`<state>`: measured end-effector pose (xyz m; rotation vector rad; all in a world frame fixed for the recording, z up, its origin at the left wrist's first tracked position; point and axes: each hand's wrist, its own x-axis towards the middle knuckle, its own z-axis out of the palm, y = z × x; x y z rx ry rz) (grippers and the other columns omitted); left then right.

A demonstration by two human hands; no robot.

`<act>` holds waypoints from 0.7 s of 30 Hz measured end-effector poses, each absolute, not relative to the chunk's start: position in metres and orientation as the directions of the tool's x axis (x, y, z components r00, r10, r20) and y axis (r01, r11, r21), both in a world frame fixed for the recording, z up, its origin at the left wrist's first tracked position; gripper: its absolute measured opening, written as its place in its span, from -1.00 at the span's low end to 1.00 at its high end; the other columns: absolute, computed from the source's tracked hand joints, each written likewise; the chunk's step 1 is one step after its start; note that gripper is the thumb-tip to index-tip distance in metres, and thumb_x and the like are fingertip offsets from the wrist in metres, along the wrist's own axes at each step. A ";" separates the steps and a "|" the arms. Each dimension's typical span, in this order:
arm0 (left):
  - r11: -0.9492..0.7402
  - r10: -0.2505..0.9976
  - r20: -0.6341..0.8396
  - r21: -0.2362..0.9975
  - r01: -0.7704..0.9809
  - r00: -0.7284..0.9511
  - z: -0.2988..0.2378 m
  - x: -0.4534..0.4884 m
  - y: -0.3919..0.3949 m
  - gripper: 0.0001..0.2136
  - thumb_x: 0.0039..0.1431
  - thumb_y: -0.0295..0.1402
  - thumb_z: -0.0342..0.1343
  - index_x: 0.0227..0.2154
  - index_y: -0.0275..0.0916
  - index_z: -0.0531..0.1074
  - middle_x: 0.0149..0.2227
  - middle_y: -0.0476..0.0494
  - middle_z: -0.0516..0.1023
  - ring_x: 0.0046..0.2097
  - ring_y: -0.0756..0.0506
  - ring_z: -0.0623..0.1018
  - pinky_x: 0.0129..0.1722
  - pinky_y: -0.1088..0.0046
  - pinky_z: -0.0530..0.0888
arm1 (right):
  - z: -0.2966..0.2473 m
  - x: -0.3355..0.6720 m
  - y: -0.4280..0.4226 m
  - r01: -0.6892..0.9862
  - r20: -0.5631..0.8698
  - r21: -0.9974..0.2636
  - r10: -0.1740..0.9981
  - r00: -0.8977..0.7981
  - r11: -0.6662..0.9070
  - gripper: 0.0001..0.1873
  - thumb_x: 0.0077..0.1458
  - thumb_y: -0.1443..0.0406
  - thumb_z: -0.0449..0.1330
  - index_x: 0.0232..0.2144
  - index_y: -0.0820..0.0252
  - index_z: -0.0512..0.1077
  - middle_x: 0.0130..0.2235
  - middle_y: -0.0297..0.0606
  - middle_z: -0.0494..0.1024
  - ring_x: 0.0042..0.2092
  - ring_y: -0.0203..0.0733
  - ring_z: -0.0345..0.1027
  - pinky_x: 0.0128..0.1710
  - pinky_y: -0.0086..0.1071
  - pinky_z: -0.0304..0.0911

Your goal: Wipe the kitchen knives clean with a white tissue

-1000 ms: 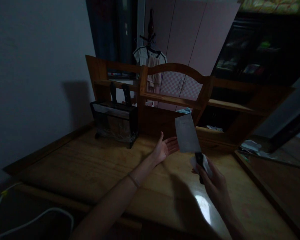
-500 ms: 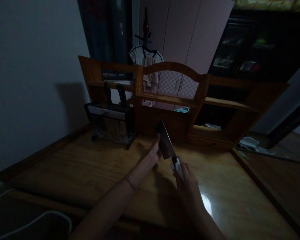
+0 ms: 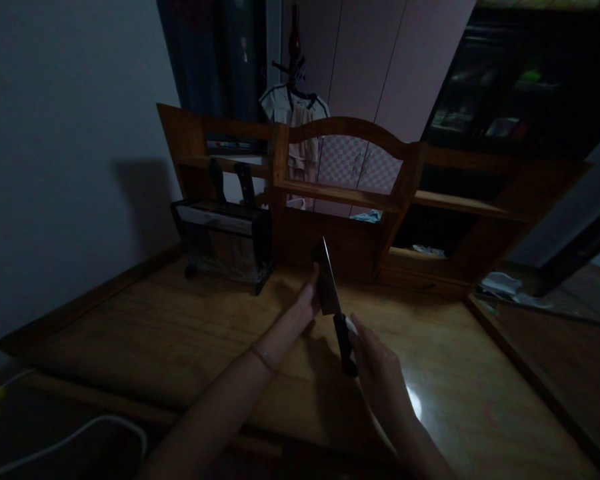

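Cleaver held above the wooden counter, between the two hands, blade pointing up and away, dark handle slanting down toward the person. Main change against one second earlier: the broad face of the blade was then turned to the camera, further right; now the blade is seen narrowly, nearly edge-on, and lies further left, its bright edge facing the viewer. Left hand: earlier spread, palm up, just left of the blade; now against the blade's left side, thumb along it. Other fingers hidden behind; cannot tell whether this grip pinches the blade. Right hand: fingers curled, grip pressed together on a white wad, which sits between hand and handle; whether cloth or paper, cannot tell. Half a second ago the right hand covered most of the handle; now its dark length shows down to the butt, left of the hand. Unchanged: black knife rack standing on the counter at left, two dark knife handles rising from it; wooden shelf unit along the back; bracelet on the left wrist.
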<state>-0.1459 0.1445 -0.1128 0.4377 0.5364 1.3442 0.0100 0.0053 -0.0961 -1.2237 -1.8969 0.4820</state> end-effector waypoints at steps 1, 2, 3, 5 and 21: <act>0.173 0.985 -0.122 0.580 -0.796 0.124 -0.115 -0.146 0.146 -0.66 0.03 -0.07 0.22 -0.40 -0.30 0.48 -0.50 -0.04 0.51 -0.49 0.02 0.47 -0.44 0.50 0.40 | -0.094 0.016 0.007 0.578 0.423 -0.685 0.888 -0.179 0.443 -0.62 0.30 0.24 -0.07 0.11 0.10 0.30 -0.04 -0.13 0.50 -0.07 -0.04 0.43 -0.13 -0.24 0.35; 0.171 0.984 -0.135 0.574 -0.801 0.114 -0.116 -0.146 0.148 -0.67 0.02 -0.08 0.24 -0.39 -0.31 0.47 -0.49 -0.04 0.51 -0.50 0.02 0.47 -0.44 0.51 0.40 | -0.092 0.023 0.009 0.585 0.424 -0.689 0.892 -0.154 0.428 -0.63 0.29 0.22 -0.05 0.07 0.12 0.34 -0.05 -0.12 0.52 -0.08 -0.03 0.44 -0.14 -0.24 0.34; 0.175 0.983 -0.145 0.569 -0.803 0.112 -0.117 -0.146 0.151 -0.66 0.00 -0.08 0.25 -0.40 -0.31 0.47 -0.49 -0.04 0.51 -0.50 0.03 0.47 -0.46 0.51 0.39 | -0.091 0.029 0.012 0.591 0.425 -0.693 0.896 -0.126 0.412 -0.63 0.28 0.20 -0.04 0.04 0.14 0.37 -0.07 -0.11 0.53 -0.10 -0.02 0.45 -0.16 -0.25 0.34; 0.192 0.980 -0.152 0.562 -0.805 0.128 -0.118 -0.145 0.154 -0.64 -0.01 -0.06 0.25 -0.42 -0.31 0.45 -0.51 -0.04 0.50 -0.53 0.03 0.46 -0.49 0.51 0.38 | -0.087 0.039 0.016 0.605 0.423 -0.701 0.903 -0.074 0.377 -0.63 0.27 0.16 -0.03 -0.01 0.18 0.41 -0.13 -0.10 0.56 -0.17 -0.01 0.46 -0.23 -0.27 0.33; 0.156 0.987 -0.061 0.597 -0.787 0.149 -0.120 -0.145 0.156 -0.62 -0.02 -0.05 0.25 -0.39 -0.32 0.48 -0.48 -0.06 0.50 -0.52 0.04 0.42 -0.45 0.51 0.36 | -0.075 0.055 0.012 0.774 0.580 -0.518 0.815 0.004 0.364 -0.48 0.05 0.49 -0.05 0.07 0.21 0.32 -0.11 -0.10 0.52 -0.12 -0.03 0.43 -0.18 -0.22 0.33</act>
